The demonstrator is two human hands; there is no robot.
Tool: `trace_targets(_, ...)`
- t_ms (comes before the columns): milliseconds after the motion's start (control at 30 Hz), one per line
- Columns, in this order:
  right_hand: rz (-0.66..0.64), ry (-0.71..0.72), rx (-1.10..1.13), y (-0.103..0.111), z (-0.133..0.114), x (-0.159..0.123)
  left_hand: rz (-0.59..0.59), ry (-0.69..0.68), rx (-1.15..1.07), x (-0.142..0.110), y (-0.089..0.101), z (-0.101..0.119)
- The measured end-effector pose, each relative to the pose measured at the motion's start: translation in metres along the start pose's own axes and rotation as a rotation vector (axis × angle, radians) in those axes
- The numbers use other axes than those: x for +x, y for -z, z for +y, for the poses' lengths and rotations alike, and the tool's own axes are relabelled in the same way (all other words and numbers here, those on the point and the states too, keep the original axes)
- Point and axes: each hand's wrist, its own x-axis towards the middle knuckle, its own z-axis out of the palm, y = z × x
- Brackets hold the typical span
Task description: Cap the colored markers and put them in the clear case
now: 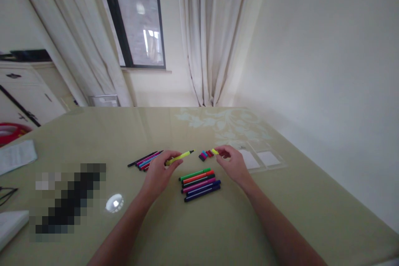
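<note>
My left hand (pixel 161 171) pinches a yellow felt-tip marker (pixel 181 157), its dark tip bare and pointing right. Between the fingertips of my right hand (pixel 231 161) is a small yellow marker cap (pixel 215 151), apart from the marker. Several loose caps (pixel 205 155) in dark, blue, pink and red lie just left of my right fingers. Beside and partly behind my left hand is a row of uncapped markers (pixel 146 159). Nearer to me, between my forearms, several capped markers (pixel 199 183) in green, orange, black, pink and dark blue lie side by side.
A clear plastic case (pixel 262 158) with white inserts lies right of my right hand. On the left are a pixelated dark object (pixel 71 199), a folded pale cloth or paper (pixel 18 156) and a white object (pixel 12 224). Walls and curtains (pixel 215 37) border the table (pixel 149 129).
</note>
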Motion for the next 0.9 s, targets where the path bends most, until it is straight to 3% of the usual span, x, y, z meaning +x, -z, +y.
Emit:
trace_targets(133, -0.118, -0.045, 0.452, 0.003, -0.014, -0.004, -0.014, -0.08, -0.005, -0.003, -0.001, 0.008)
trace_targets(267, -0.185, -0.059, 0.636, 0.005, -0.029, -0.009, -0.038, -0.132, -0.031, -0.006, -0.002, 0.016)
trace_targets(533, -0.181, 0.05, 0.634, 0.002, -0.03, -0.01, -0.054, -0.176, -0.058, -0.007, -0.002, 0.021)
trace_targets(900, -0.21, 0.059, 0.506, 0.003, -0.037, -0.013, -0.101, -0.161, -0.014, -0.007, -0.003, 0.025)
